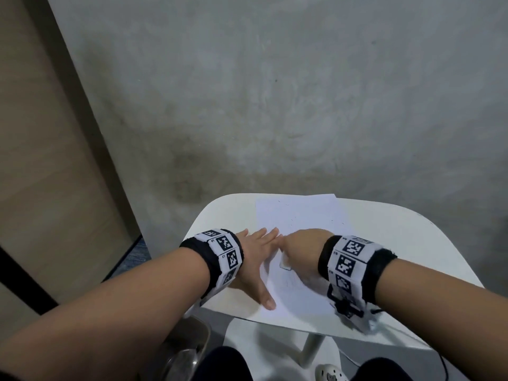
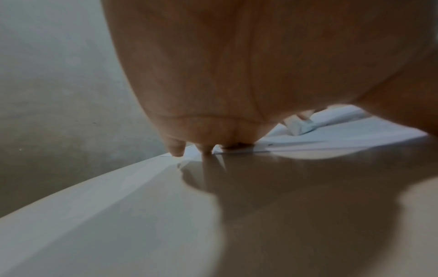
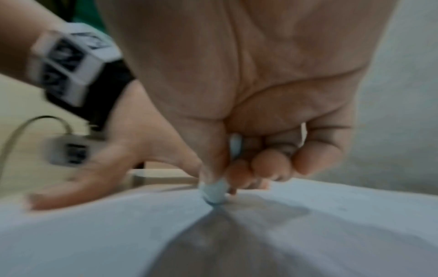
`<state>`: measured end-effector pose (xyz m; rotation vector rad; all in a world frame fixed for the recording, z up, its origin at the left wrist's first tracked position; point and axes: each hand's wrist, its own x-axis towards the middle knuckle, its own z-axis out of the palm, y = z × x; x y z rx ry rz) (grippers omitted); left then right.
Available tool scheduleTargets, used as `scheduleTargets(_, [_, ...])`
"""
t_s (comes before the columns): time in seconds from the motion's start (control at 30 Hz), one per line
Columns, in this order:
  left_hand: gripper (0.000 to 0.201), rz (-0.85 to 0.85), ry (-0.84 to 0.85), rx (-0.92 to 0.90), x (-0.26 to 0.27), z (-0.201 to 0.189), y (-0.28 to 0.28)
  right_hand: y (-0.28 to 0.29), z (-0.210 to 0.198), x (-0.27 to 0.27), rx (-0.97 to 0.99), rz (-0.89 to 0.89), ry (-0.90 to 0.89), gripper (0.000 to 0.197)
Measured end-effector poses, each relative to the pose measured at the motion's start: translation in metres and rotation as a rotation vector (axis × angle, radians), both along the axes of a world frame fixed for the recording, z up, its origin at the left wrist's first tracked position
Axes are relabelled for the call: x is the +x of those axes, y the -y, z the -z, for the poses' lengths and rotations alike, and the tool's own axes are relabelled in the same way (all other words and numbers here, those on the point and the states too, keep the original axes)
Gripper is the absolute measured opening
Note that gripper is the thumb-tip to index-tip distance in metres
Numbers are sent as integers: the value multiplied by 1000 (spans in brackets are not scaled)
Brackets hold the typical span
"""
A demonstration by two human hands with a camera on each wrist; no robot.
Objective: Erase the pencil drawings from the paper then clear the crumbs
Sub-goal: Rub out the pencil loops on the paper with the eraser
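A white sheet of paper (image 1: 299, 215) lies on a small white table (image 1: 398, 243), with faint pencil marks (image 1: 291, 283) near its middle and tiny dark specks further up. My left hand (image 1: 255, 251) lies flat, fingers straight, pressing the paper's left edge. My right hand (image 1: 302, 251) pinches a white eraser (image 1: 286, 264) between thumb and curled fingers. The eraser (image 3: 213, 191) has its tip pressed on the paper (image 3: 94, 234). From the left wrist view the eraser (image 2: 300, 125) shows beyond my flat palm (image 2: 237, 75).
The table's rounded left edge (image 1: 198, 221) and front edge lie close to my wrists. A grey concrete floor (image 1: 247, 105) surrounds it, with a wooden panel (image 1: 41, 160) at left. A cable (image 1: 442, 361) hangs from my right wristband. A metal chair part (image 1: 187, 350) sits below left.
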<state>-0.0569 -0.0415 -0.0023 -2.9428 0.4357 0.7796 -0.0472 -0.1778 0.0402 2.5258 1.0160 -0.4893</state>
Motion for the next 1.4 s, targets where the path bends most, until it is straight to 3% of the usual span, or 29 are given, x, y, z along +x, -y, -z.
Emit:
scheduleTargets(0.1, [141,3,19,59,-3,0,5,1,7,-18,120,-116,-49,32])
scheduleTargets(0.17, [140,7,23,59,-3,-1,6,4,5,-18,63,-87,-136,34])
scheduleTargets(0.27, [141,-6,8,30,1,0,1,3,-6,4,12,28,-20,38])
scheduleTargets(0.33, [141,-4,8,60,0,1,3,1,-3,-5,16,-27,-54,39])
scheduleTargets(0.4, [141,7,19,82,-2,1,4,3,4,-18,63,-96,-158,31])
scheduleTargets(0.47, [140,8,15,58,-1,0,3,2,2,-5,27,-42,-148,22])
scheduleTargets(0.57, [141,5,10,57,1,1,1,0,-7,-2,-86,5,-46,44])
scheduleTargets(0.7, [141,13,16,90,0,3,3,3,-1,-19,75,-80,-193,35])
scheduleTargets(0.83, [141,3,15,56,2,1,1,8,-4,0,37,47,-29,33])
scheduleTargets(0.97, [141,16,24,92,0,0,7,8,2,-20,62,-68,-202,31])
scheduleTargets(1.1, [141,-4,-3,74,0,1,1,3,-9,1,-23,46,-80,22])
scheduleTargets(1.23, [140,4,17,114,-2,0,7,5,-2,-19,39,-52,-226,28])
scheduleTargets(1.33, [141,-4,-6,93,1,0,4,11,-8,7,26,23,-56,23])
scheduleTargets(1.4, [140,-2,-3,100,-1,0,5,8,-4,0,-10,-1,-85,29])
